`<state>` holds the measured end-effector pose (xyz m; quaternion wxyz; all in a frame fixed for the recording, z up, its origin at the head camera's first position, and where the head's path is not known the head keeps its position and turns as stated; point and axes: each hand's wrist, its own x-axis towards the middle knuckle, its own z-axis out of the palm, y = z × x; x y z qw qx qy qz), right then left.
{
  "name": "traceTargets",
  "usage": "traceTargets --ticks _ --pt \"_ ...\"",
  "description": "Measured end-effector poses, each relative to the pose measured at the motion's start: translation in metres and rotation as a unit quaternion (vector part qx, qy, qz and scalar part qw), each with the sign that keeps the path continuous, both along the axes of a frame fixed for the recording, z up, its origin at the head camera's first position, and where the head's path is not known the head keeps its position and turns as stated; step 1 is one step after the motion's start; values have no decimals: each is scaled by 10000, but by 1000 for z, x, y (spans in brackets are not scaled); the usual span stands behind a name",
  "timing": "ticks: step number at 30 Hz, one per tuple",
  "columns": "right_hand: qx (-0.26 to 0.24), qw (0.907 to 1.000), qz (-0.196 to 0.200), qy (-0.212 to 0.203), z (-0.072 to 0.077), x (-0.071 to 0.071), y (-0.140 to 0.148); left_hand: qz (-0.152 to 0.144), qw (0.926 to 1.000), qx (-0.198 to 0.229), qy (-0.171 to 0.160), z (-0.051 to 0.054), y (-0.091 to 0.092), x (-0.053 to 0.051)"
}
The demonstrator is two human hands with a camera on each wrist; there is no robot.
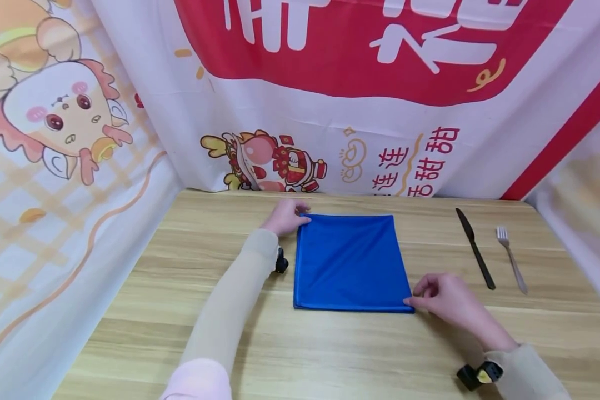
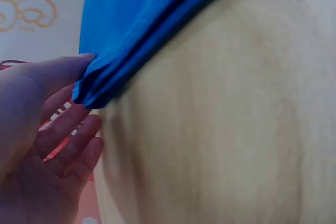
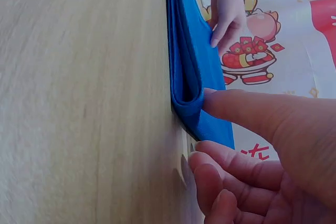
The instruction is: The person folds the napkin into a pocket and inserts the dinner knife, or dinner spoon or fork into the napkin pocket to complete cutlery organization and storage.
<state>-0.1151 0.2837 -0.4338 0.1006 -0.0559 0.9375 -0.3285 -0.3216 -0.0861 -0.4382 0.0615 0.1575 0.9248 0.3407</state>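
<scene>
A blue cloth (image 1: 352, 264), folded into a rough square of several layers, lies on the wooden table. At its far left corner my left hand (image 1: 286, 216) pinches the layers; in the left wrist view the thumb is on top, with the other fingers (image 2: 79, 145) spread below. My right hand (image 1: 445, 297) pinches the near right corner between thumb and fingers. The right wrist view shows a rounded fold (image 3: 188, 85) beside that thumb (image 3: 236, 109). Shallow diagonal creases run across the cloth's upper face.
To the right on the table (image 1: 180, 266) lie a black knife (image 1: 475, 250) and, beside it, a silver fork (image 1: 511, 258). A printed white and red curtain (image 1: 340, 105) hangs behind the table's far edge, with more printed fabric (image 1: 65, 222) on the left.
</scene>
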Motion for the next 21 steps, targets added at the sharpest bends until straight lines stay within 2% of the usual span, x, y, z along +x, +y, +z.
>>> traceTargets --ticks 6,14,21 --pt "52 9999 39 -141 -1 3 -3 139 9994 -323 1 -3 7 -2" --pt "-55 9995 254 -165 -1 2 -4 270 9987 -424 6 -5 11 -4" --pt "-270 9990 251 -243 0 1 -5 155 9980 -602 75 -7 12 -4"
